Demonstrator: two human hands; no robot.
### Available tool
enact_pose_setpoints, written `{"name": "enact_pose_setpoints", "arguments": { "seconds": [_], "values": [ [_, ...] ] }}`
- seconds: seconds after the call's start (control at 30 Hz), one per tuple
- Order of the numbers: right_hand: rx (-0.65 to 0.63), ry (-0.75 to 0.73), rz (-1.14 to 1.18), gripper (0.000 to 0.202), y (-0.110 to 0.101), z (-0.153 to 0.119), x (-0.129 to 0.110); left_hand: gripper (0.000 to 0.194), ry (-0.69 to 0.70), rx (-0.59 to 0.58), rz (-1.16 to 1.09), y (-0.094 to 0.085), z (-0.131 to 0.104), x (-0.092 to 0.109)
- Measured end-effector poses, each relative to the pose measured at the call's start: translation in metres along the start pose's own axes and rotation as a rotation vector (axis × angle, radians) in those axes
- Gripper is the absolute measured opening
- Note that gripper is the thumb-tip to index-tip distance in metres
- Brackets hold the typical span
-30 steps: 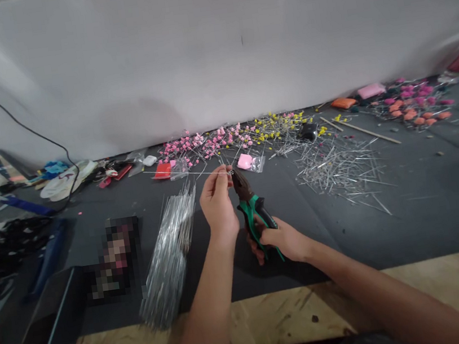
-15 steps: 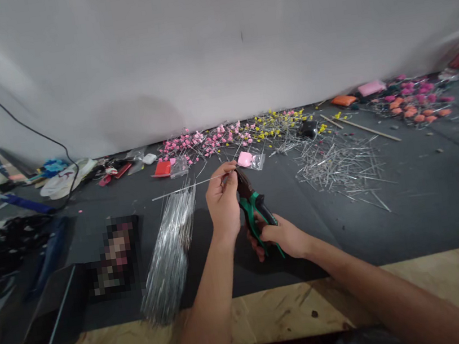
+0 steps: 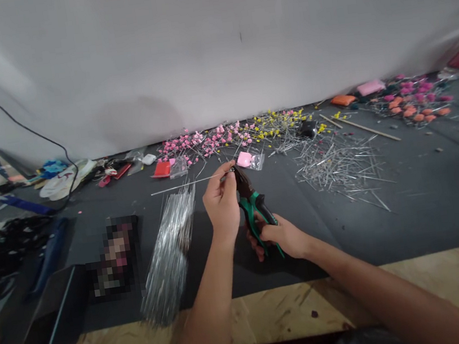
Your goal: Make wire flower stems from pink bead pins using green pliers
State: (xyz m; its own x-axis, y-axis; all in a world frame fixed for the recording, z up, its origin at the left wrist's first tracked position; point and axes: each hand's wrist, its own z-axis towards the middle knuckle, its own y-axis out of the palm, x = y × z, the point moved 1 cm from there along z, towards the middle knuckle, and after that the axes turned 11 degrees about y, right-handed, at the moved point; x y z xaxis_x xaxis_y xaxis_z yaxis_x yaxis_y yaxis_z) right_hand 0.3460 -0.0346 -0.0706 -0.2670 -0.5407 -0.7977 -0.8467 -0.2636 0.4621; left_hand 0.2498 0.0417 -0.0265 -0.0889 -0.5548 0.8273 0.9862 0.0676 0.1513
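Observation:
Between its thumb and fingers, my left hand (image 3: 222, 201) pinches a thin silver wire (image 3: 176, 187) whose long end sticks out to the left. My right hand (image 3: 283, 235) grips green-and-black pliers (image 3: 255, 205) by the handles. The dark jaws meet the wire beside my left fingertips; whether they are fully closed on it is too small to make out. To the left of my hands lies a bundle of long straight wires (image 3: 167, 260). A pile of shorter wire pieces (image 3: 337, 165) spreads to the right.
Pink-tipped wires (image 3: 203, 141) and yellow-tipped wires (image 3: 276, 124) lie along the wall. A pink packet (image 3: 245, 159) and a red packet (image 3: 162, 169) sit before them. Orange and magenta balls on wires (image 3: 412, 103) are at far right. A tablet (image 3: 48, 314) rests by the front edge.
My left hand has shifted very slightly left with the wire, so a small bit of the wire shows at the jaws. The pliers and my right hand look almost unmoved.

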Motion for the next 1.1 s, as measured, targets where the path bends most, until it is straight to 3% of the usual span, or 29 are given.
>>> {"name": "enact_pose_setpoints", "arguments": {
  "seconds": [0.13, 0.33, 0.77, 1.1],
  "values": [
    [0.007, 0.009, 0.000, 0.014, 0.000, -0.001, -0.001, 0.017, 0.063, -0.044, 0.068, 0.000, 0.002, 0.002],
    [0.001, 0.011, -0.015, 0.014, 0.001, -0.002, -0.004, 0.007, 0.128, -0.068, 0.001, 0.001, 0.003, -0.004],
    [-0.029, -0.006, 0.013, 0.011, 0.002, -0.002, -0.003, 0.017, 0.080, -0.041, 0.001, 0.001, 0.002, 0.000],
    [-0.332, 0.107, 0.332, 0.030, 0.004, -0.012, -0.002, 0.015, 0.071, -0.127, -0.040, -0.002, 0.006, -0.007]
  ]
}}
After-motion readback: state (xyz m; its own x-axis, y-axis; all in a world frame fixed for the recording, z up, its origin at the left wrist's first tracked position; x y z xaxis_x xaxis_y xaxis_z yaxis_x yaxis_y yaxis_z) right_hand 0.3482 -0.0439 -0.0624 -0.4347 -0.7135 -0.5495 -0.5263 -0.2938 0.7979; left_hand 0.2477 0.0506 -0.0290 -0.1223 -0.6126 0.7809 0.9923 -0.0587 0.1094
